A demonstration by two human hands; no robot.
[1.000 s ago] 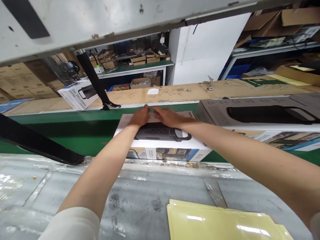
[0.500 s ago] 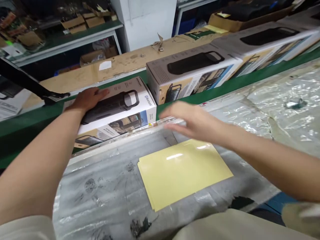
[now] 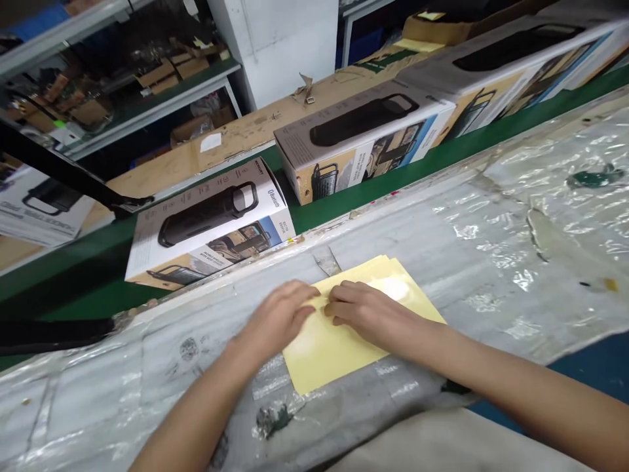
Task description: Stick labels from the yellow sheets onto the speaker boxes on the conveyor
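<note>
A small stack of glossy yellow sheets (image 3: 334, 357) lies on the plastic-covered ledge in front of me. My left hand (image 3: 278, 318) is at the stack's upper left edge, its fingers bent and close together, thumb just below them. Over the middle of the top sheet, my right hand (image 3: 366, 311) has its fingers curled and pressed to the paper. The fingertips of both hands nearly meet, and part of what they pinch is hidden. Beyond them a white speaker box (image 3: 211, 223) with a black Bluetooth speaker printed on it lies on the green belt, untouched.
More speaker boxes (image 3: 363, 137) stand in a row to the right on the green belt (image 3: 339, 203). A black bar (image 3: 73, 174) juts in from the left near another box (image 3: 42, 203). Behind are a cardboard-covered ledge (image 3: 246, 134), a white pillar (image 3: 275, 46) and cluttered shelves.
My left hand has left the speaker box and come down to the yellow sheets. My right hand has moved down onto the sheets too. The box on the belt now shows whole.
</note>
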